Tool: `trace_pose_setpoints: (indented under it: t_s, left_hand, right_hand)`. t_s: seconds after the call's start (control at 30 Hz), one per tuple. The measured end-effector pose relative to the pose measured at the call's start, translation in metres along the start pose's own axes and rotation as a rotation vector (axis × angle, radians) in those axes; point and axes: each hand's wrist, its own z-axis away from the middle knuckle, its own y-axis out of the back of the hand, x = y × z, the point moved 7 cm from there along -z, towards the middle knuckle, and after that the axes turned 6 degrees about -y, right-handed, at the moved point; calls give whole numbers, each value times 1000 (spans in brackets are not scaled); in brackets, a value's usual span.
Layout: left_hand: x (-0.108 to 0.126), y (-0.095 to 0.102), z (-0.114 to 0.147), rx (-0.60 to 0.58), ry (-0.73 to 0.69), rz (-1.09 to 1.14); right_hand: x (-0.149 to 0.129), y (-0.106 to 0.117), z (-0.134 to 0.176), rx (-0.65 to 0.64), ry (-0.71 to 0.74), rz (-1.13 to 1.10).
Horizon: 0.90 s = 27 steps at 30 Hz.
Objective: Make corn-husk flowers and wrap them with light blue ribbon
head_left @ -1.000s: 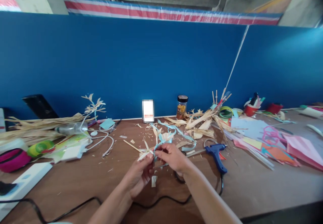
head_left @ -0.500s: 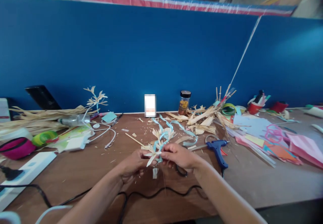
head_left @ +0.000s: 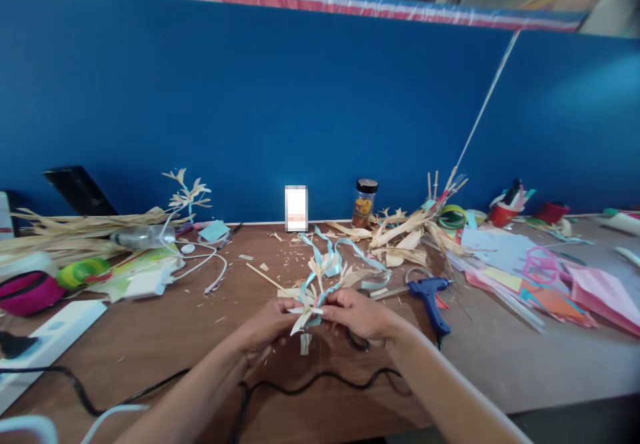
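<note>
Between my two hands, low in the middle of the head view, is a flower spray (head_left: 306, 311) made of pale dried husk petals. Light blue ribbon (head_left: 330, 261) winds around its stem and trails back over the table. My left hand (head_left: 273, 327) is closed on the spray's left side, fingers partly hidden beneath it. From the right, my right hand (head_left: 356, 314) pinches the ribbon-wrapped stem between thumb and forefinger. Just under my right hand lies a dark loop (head_left: 358, 339), perhaps scissor handles. A thin stick (head_left: 267, 277) lies behind my left hand.
A blue glue gun (head_left: 431, 301) lies right of my hands. Black cable (head_left: 320, 379) crosses the front. Dried husks (head_left: 405, 237) and a lidded jar (head_left: 365, 204) stand behind. At left are a power strip (head_left: 55, 344), husk strips (head_left: 100, 221) and a finished-looking spray (head_left: 187, 194).
The spray has turned slightly in my hands, its petals and trailing ribbon shifting a little. Both hands keep hold of it. The view has moved slightly.
</note>
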Motion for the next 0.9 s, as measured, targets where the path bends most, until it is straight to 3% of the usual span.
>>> trace_pose_setpoints:
  t_s: [0.1, 0.2, 0.6, 0.9]
  left_hand:
    - [1, -9, 3, -105, -2, 140]
    - [-5, -12, 4, -136, 42, 246]
    - [-44, -16, 12, 61, 307, 540]
    - [-31, -17, 13, 102, 137, 323]
  right_hand:
    - [3, -1, -2, -23, 14, -34]
    - [3, -2, -2, -49, 32, -24]
    - [5, -4, 2, 0, 37, -2]
    - [10, -4, 0, 67, 1, 60]
